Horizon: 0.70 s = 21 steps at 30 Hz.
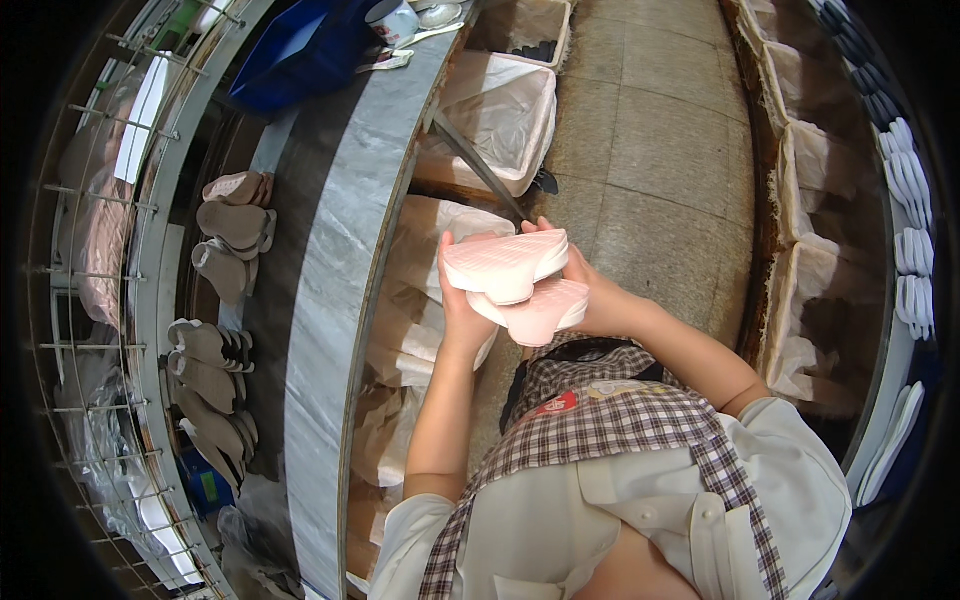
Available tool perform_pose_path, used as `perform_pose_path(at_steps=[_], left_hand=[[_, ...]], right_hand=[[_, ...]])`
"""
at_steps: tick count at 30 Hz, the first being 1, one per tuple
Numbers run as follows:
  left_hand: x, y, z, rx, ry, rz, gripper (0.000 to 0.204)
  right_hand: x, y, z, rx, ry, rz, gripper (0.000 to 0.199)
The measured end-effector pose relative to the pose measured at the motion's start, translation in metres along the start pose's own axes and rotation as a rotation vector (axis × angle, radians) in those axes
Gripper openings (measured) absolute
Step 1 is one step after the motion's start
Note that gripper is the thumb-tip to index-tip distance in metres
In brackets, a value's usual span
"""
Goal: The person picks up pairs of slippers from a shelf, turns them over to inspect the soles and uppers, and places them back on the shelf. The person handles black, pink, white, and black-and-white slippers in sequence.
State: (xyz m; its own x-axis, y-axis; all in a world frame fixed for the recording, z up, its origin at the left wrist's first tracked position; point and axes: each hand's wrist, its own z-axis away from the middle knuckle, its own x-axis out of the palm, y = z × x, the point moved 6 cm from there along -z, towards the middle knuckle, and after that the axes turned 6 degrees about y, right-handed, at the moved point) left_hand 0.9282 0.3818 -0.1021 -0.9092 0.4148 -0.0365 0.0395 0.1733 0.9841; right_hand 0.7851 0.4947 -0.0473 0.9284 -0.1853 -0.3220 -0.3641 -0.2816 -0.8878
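In front of my apron I hold a small stack of pale pink shoe soles (508, 262) between both hands. A lower pair of pink soles (540, 312) juts out toward me beneath the upper ones. My left hand (458, 308) is closed along the stack's left side, with the thumb up by its far corner. My right hand (590, 289) grips the right side, its fingertips showing at the far edge. The soles cover most of the fingers. Grey-beige soles (233, 226) stand in groups on the dark belt (315, 165) to the left.
A grey metal ledge (345, 260) runs along the belt. Lined bins (548, 135) stand beside and under it. A blue crate (285, 60) sits at the far left. More lined bins (790, 300) and rows of white soles (908, 180) line the right side of the tiled aisle (660, 130).
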Motion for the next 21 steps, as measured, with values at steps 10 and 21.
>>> perform_pose_path(at_steps=[10, 21], left_hand=[[0.01, 0.043, 0.009, -0.15, -0.153, -0.173, 0.092], [-0.103, -0.008, -0.206, -0.638, 0.418, 0.537, 0.048]], right_hand=[[0.003, 0.026, -0.022, 0.184, -0.02, -0.102, 0.103], [-0.017, 0.083, 0.013, 0.49, 0.172, -0.222, 0.045]])
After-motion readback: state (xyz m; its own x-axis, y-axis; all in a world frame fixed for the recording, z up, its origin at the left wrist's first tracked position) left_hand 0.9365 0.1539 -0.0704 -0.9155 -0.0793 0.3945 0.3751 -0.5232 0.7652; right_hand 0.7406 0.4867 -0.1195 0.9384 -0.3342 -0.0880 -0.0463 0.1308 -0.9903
